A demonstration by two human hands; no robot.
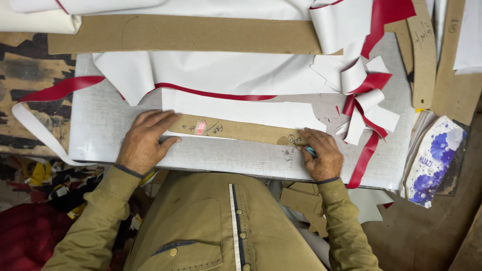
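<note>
Red strip (60, 90): curls off the bench's left edge, its white underside looping below.
Left hand (145, 140): flat, fingers spread, released of any grip, pressing the left end of the cardboard template (236, 130).
Cardboard template: long brown strip lying lengthwise near the bench's front edge, on white sheet material (241, 111) with a red edge behind it.
Right hand (321, 155): curled around a small blue tool (311, 150), its tip at the template's right end; tool mostly hidden, kind unclear.
Red-and-white offcuts (366, 100): heaped toward the bench's right edge.
Grey bench top (100, 125): bare at the left front.
Flowered white-and-blue packet (434, 158): beyond the right edge.
Brown cardboard patterns (424, 55): at the back right corner.
</note>
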